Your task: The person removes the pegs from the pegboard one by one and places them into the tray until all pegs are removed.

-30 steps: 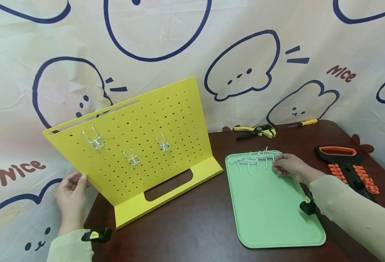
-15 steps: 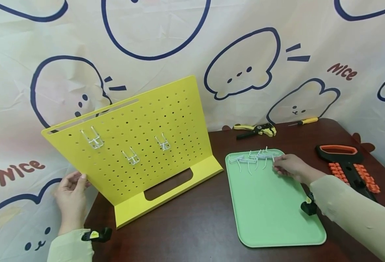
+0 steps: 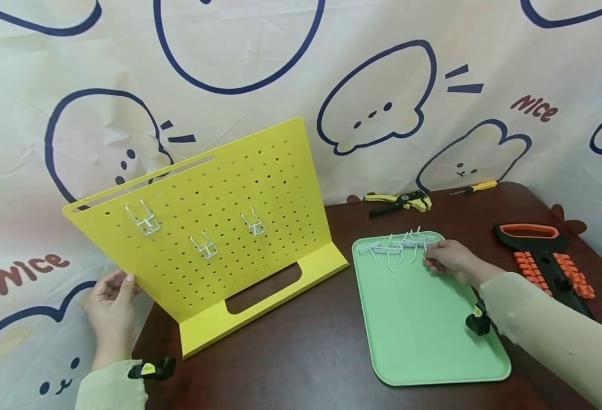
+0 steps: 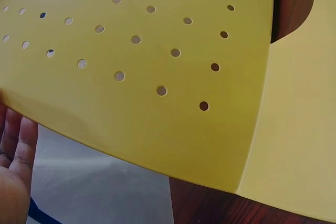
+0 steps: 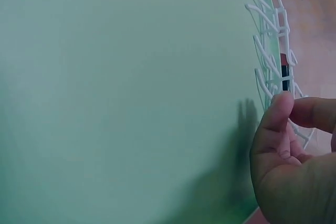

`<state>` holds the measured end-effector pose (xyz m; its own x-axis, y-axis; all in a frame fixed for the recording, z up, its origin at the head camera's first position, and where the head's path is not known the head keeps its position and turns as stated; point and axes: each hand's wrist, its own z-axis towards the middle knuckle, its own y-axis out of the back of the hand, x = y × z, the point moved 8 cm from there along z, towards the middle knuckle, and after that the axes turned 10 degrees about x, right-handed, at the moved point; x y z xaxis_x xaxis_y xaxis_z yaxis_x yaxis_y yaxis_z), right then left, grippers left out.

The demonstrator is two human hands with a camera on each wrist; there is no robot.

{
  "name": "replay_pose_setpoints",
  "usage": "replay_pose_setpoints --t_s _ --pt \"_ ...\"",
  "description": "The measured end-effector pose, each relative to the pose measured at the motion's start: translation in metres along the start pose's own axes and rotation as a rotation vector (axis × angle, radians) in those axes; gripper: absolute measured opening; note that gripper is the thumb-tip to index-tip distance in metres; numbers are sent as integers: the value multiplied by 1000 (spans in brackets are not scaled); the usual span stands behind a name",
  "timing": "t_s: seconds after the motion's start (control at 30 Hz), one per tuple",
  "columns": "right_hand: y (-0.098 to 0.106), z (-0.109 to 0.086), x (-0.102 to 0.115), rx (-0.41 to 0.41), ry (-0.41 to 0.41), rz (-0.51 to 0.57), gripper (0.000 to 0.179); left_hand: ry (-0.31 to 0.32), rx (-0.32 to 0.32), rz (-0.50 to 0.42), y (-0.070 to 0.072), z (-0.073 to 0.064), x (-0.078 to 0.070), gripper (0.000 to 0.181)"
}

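A yellow pegboard (image 3: 239,205) stands tilted on the table, with three white wire hooks hung on its face, one of them a hook (image 3: 256,223) near the middle. My left hand (image 3: 111,307) holds the board's left edge; its fingers (image 4: 23,145) reach behind that edge in the left wrist view. Across the far end of a green tray (image 3: 434,330) lies a row of several white wire hooks (image 3: 388,249). With thumb and finger, my right hand (image 3: 449,261) pinches the right end of this row. Its fingertips partly cover the hook there.
Behind the tray lie yellow-and-black wire strippers (image 3: 400,201) and a yellow-handled screwdriver (image 3: 480,188). A black-and-orange tool (image 3: 541,256) is to the right, close to my right forearm. A printed cloth (image 3: 259,51) hangs behind the dark wooden table (image 3: 290,353).
The head view has shifted slightly. My right hand has moved a touch, still pinching at the hooks. The left hand stays on the board's edge.
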<state>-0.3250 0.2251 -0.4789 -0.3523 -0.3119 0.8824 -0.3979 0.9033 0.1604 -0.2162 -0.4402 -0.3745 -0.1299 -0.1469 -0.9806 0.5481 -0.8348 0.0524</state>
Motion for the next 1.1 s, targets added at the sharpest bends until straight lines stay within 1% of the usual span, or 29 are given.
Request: replay_pose_setpoints --t_s 0.1,0.23,0.37,0.63,0.83,0.97,1.1 --pt "-1 -1 -2 1 -14 13 22 -2 -1 -12 0 0 1 13" --pt "1 -2 -7 -1 -33 4 24 1 -3 -18 0 0 2 13" --pt "1 -2 -10 -10 -32 -12 28 12 -2 -5 0 0 3 13" --pt "4 -3 -14 -55 -19 20 30 31 3 -16 -1 0 5 14" --pt "9 -3 -12 -97 -46 5 27 25 -6 -33 1 1 5 14" --pt "8 -3 -10 -91 -46 -4 27 34 -13 -35 2 1 6 15" --pt "6 -6 -10 -73 -39 -22 23 28 -15 -36 2 0 5 16"
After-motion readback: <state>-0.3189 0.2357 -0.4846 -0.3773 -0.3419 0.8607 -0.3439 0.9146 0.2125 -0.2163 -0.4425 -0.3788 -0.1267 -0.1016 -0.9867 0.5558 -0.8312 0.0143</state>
